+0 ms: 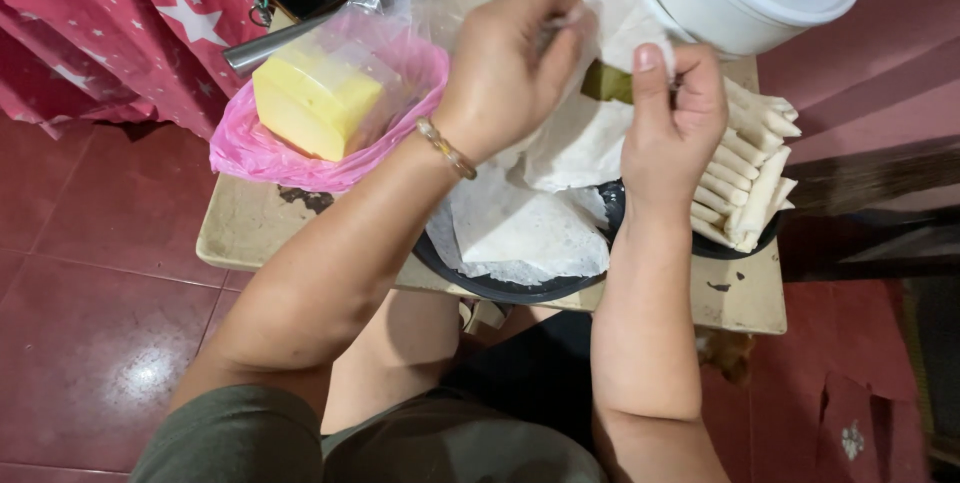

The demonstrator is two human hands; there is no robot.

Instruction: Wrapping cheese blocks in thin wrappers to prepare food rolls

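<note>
Here both hands pinch one thin wrapper [610, 28] between them — left hand [500, 68], right hand [675, 128] — finished rolls [745, 173] just right.

Glossy red floor [90, 343]; low table [240, 228].

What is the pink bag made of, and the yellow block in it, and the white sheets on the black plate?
The pink bag looks like thin glossy plastic: crinkled and see-through. The yellow block seems soft and waxy, perhaps cheese or butter, with smooth cut faces. The white sheets look like thin matte dough wrappers, limp and wrinkled, though paper is possible. The black plate looks smooth; its material is unclear.
</note>
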